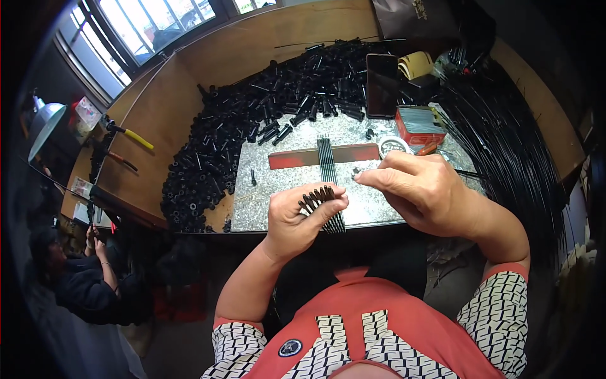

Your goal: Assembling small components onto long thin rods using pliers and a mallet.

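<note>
My left hand (295, 218) is closed round a bundle of thin black rods (314, 201), whose thicker ends fan out between thumb and fingers. More slim dark rods (326, 151) lie side by side across a flat red bar (293, 158) on a speckled pale board (252, 205), running down behind this hand. To the right, my right hand (420, 186) hovers over the board with thumb and forefinger pinched together. A tiny dark piece shows at those fingertips; whether they grip it I cannot make out.
Black tubular parts (297, 79) are heaped behind and left of the board. A dark phone (382, 85), a red box (420, 126) and a round white container (392, 146) stand at right. Long black rods (505, 139) lie beyond. Another person (85, 271) works at far left.
</note>
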The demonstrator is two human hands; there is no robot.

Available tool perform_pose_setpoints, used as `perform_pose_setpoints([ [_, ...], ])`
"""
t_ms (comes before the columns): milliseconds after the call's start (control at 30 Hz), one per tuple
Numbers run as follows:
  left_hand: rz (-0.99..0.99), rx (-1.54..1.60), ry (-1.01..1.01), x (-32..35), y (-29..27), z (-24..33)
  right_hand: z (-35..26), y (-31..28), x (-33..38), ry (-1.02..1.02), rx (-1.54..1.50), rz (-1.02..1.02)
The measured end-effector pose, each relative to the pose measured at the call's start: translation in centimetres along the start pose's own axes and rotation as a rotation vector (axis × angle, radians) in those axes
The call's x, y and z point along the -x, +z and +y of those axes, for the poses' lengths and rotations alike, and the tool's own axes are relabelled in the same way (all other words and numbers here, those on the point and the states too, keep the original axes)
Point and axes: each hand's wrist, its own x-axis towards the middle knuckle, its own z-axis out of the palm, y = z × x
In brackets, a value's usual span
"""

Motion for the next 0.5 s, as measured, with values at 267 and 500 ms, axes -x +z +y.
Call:
perform_pose_setpoints([
  [267, -0.162, 0.306, -0.13, -1.2, -1.6, 0.8, -0.6, -0.2, 0.3, -0.043, 0.033, -0.009],
  [500, -0.219, 0.112, -0.025, -1.9, -1.9, 1.3, -0.9, -0.1, 0.8, -0.06, 0.071, -0.001],
])
